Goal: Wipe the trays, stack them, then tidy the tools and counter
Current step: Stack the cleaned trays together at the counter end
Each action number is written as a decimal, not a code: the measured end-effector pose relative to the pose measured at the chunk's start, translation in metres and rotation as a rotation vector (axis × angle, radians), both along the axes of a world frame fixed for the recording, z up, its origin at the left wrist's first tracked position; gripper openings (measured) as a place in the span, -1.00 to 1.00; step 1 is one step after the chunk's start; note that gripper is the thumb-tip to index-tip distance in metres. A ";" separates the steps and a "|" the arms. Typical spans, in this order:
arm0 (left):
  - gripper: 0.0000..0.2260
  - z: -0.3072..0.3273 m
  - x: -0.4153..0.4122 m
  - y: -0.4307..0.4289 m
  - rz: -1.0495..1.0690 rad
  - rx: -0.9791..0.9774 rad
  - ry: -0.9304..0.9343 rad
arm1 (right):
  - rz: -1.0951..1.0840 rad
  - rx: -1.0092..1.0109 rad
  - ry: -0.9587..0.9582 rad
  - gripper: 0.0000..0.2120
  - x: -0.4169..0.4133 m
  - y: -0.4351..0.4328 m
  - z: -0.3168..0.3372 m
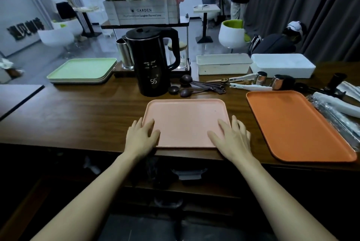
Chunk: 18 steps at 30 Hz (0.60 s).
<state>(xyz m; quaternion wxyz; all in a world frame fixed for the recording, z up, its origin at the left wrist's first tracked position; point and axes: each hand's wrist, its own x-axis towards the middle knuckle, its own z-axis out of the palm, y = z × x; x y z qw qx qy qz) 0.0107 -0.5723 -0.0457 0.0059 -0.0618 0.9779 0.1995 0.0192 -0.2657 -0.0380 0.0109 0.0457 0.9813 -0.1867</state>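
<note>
A pale pink tray [185,118] lies flat on the dark wooden counter [87,116], close to its front edge. My left hand [141,136] rests with straight fingers on the tray's near left corner. My right hand [232,137] lies flat on the near right corner. An orange tray [296,124] sits to the right on the counter. At the back left is a stack of green trays [81,70]. Dark measuring spoons [196,87] and metal tools [261,80] are spread behind the pink tray.
A black kettle [153,61] reading 55 stands behind the pink tray. Two white lidded boxes [253,63] sit at the back right. Wrapped packets [337,104] lie at the far right. A flower crate [142,12] stands on a rack. People are in the room beyond.
</note>
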 end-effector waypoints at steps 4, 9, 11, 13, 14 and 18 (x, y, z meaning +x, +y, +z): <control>-0.51 0.002 0.003 0.004 0.011 0.040 0.019 | 0.013 0.010 0.016 -0.42 -0.003 0.001 0.000; -0.66 0.007 0.025 0.001 0.100 0.197 0.052 | 0.033 -0.088 0.043 -0.45 0.010 -0.008 -0.001; -0.64 0.006 0.035 -0.010 0.128 0.220 0.061 | 0.053 -0.121 0.048 -0.44 0.013 -0.020 0.002; -0.62 0.007 0.043 -0.026 0.155 0.220 0.099 | 0.081 -0.148 0.060 -0.42 0.015 -0.036 0.007; -0.63 0.008 0.046 -0.034 0.169 0.214 0.121 | 0.097 -0.157 0.067 -0.41 0.016 -0.045 0.008; -0.65 0.009 0.053 -0.074 0.241 0.214 0.160 | 0.158 -0.181 0.088 -0.40 0.019 -0.084 0.016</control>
